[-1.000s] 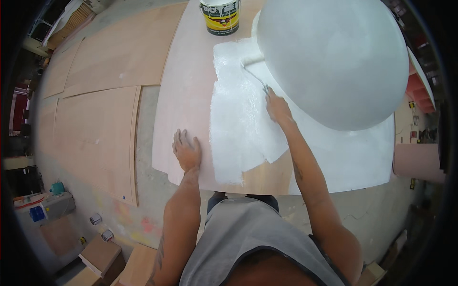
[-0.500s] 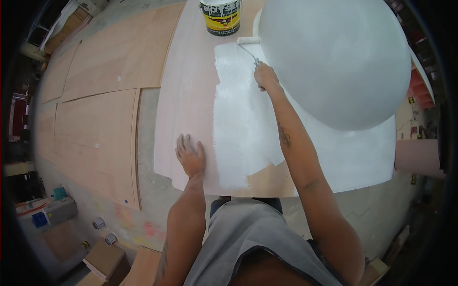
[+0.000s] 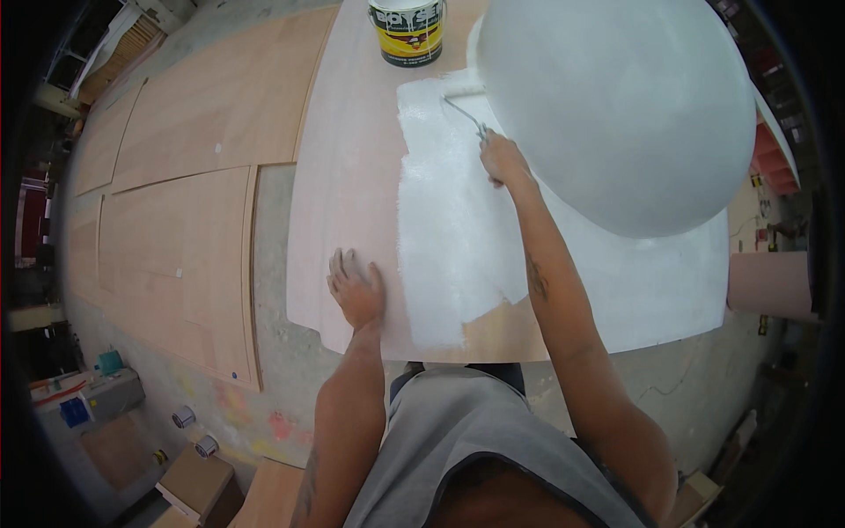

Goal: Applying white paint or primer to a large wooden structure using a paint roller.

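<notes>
Your left hand [image 3: 356,297] lies palm down near the panel's [image 3: 352,176] near left corner, fingers slightly spread, its elbow slightly bent. Your right arm [image 3: 563,290] reaches across the near edge toward the far one, right hand [image 3: 503,160] curled in a grip.

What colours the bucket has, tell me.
The bucket: black and yellow, with white drips; best in the head view.

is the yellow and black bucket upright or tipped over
Upright: the bucket has its dark base on the board, and white drips run down its side from the rim.
</notes>
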Demonstrator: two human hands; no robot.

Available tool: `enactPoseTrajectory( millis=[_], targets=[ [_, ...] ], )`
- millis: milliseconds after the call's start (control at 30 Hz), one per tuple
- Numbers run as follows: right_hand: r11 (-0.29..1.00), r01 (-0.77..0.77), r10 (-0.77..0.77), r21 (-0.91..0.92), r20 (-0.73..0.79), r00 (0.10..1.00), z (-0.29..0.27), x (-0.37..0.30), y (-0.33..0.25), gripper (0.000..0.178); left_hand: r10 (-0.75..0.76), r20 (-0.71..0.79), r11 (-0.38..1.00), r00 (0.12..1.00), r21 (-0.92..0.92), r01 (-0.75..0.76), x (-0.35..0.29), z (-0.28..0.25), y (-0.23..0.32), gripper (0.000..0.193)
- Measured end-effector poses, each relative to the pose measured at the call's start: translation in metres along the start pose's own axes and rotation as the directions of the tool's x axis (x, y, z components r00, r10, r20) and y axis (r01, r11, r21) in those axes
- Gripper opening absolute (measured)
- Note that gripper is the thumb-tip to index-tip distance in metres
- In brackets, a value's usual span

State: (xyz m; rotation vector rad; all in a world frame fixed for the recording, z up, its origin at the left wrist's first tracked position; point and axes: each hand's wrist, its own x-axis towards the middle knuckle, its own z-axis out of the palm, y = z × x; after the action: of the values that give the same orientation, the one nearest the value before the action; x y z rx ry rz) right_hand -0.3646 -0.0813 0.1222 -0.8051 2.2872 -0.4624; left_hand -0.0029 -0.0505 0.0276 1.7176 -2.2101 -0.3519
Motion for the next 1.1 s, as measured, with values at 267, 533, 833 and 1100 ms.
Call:
enactPoseTrajectory(
  millis=[267,533,833,1100],
  targets=[
    [0.998,0.018,-0.015,-0.057,0.043,0.999,0.006,-0.006,0.025,0.038,-0.002,0.021,0.999,1.0,0.043,0.001,-0.002,0.006,-0.001,0.051],
    [0.952,0.034,-0.01,-0.306,0.08,0.997,-0.076,-0.205,0.275,0.045,0.017,-0.032,0.999,0.999,0.05,-0.015,-0.001,0.006,0.002,0.049],
    [0.929,0.167,-0.112,-0.33,0.178,0.978,-0.104,-0.185,0.287,0.045,0.045,-0.057,0.997,0.997,0.061,-0.041,-0.009,0.007,0.004,0.048],
    [0.941,0.129,-0.096,-0.312,0.118,0.988,-0.063,-0.155,0.251,0.045,0.025,-0.043,0.999,0.999,0.039,-0.024,-0.008,0.009,0.007,0.048]
  ],
)
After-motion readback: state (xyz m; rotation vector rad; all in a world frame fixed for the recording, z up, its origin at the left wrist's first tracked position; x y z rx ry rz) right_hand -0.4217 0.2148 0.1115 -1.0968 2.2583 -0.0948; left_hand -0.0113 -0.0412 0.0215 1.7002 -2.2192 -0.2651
